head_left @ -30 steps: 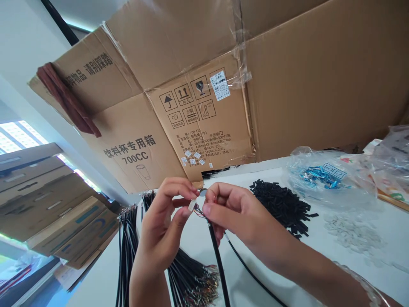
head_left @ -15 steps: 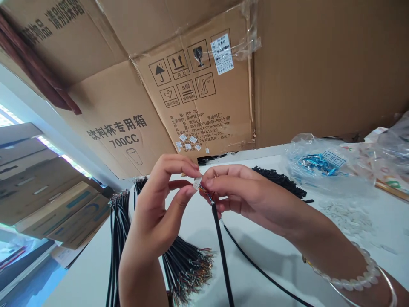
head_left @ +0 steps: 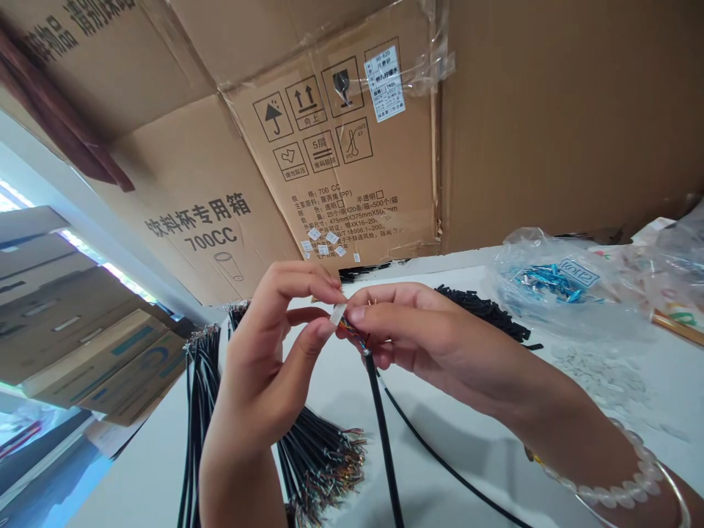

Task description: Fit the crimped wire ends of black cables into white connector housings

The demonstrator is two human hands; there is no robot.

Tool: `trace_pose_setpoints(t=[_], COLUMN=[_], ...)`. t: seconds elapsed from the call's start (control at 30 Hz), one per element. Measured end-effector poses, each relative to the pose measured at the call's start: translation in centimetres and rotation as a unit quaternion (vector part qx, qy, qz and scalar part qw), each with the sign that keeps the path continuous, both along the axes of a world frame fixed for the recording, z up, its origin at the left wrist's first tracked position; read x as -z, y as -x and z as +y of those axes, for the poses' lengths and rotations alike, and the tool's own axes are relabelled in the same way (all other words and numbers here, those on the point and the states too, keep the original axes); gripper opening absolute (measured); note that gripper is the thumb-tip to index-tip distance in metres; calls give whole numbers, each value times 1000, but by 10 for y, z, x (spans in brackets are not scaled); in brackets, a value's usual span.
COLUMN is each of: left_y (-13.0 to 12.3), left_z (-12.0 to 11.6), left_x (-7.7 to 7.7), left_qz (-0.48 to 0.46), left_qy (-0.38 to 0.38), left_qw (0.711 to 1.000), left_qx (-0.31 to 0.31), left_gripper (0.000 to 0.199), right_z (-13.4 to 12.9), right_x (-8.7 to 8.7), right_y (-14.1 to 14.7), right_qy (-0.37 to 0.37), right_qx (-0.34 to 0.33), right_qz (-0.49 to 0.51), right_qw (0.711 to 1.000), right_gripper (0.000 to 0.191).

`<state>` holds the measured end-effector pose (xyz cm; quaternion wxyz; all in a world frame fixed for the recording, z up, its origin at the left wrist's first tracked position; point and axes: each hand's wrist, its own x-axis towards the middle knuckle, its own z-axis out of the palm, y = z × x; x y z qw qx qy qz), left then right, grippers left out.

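Between thumb and fingertips, my left hand [head_left: 286, 345] pinches a small white connector [head_left: 337, 315]. Thin coloured wires [head_left: 352, 328] run from the connector to the stripped end of a black cable [head_left: 382, 433], which hangs down toward the bottom edge. My right hand [head_left: 407, 323] is closed on these wires just right of the connector, its thumb beside the connector; its other fingertips are partly hidden. A thinner black cable [head_left: 440, 452] curves away below my right hand to the lower right.
Bundles of black cables [head_left: 322, 462] with bare wire ends lie on the white table [head_left: 148, 455]. A pile of short black tubes [head_left: 484, 312], clear pieces [head_left: 599, 374] and a plastic bag [head_left: 555, 282] are at right. Large cardboard boxes [head_left: 352, 161] stand behind.
The view has shifted slightly. My right fingers have closed in a little around the wires, and the connector is still in my left hand.
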<state>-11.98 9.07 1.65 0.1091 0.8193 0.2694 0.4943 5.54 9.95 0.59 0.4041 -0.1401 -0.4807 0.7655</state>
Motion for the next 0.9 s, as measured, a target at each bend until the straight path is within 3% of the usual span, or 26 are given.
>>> trace_pose_setpoints(t=[0.17,0.3,0.4,0.6,0.9], left_y=[-1,-4,-4,-1,-3], left_z=[-3,-6,-8,-10,-9], left_x=[0,0,-1,-2,-1], left_qz=[-6,-31,-42,-28,-35], left_qy=[-10,-12,-19,-22,-23], left_qw=[1000,999,999,999,998], left_qx=[-8,5,21,34,37], left_gripper=[9,9,11,14,15], right_z=[-5,-13,-17,-16,-23], right_x=[-1,-4,-5,-4,-4], right_y=[2,1,1,6,6], right_qy=[14,-22,-37,45,90], right_qx=[6,43,35,-19,19], right_qz=[12,8,7,40,65], right_qw=[1000,999,999,998,994], right_gripper=[29,23,24,32,38])
